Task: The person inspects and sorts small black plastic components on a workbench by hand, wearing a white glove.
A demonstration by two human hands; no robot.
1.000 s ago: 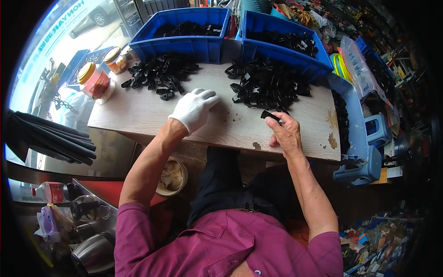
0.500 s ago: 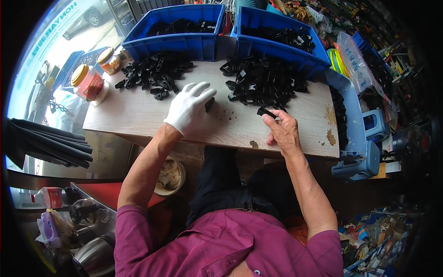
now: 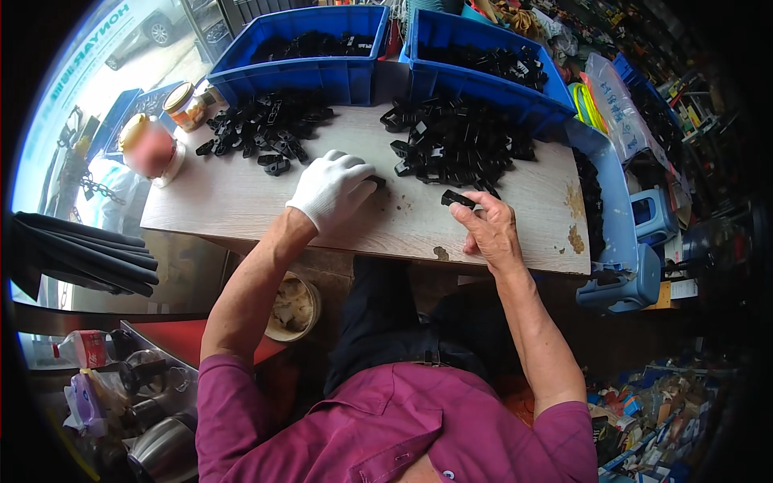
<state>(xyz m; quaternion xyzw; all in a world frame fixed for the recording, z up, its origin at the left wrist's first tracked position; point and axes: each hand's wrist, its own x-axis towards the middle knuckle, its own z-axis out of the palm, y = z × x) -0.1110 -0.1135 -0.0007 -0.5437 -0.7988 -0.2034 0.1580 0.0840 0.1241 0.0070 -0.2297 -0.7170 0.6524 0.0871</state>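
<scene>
My left hand [image 3: 332,191], in a white knit glove, is closed over the table with its fingers curled round a small black plastic part [image 3: 376,182]; most of that part is hidden by the glove. Bare, my right hand [image 3: 489,226] pinches a second black plastic piece [image 3: 457,198], short and blocky, between thumb and fingers near the table's front. Beyond the right hand lies a large heap of similar black parts [image 3: 459,141]. A smaller, looser heap [image 3: 266,125] spreads beyond the left hand.
Two blue bins [image 3: 294,80] [image 3: 491,97] holding black parts line the table's [image 3: 250,197] far edge. Lidded jars [image 3: 185,109] stand at the left corner. A pale blue tub [image 3: 616,201] borders the right side. Below the front edge sits a round bucket [image 3: 294,306].
My left hand's fingers have curled in from a more spread pose, and the black part shows further right. The right hand has shifted slightly left with its piece.
</scene>
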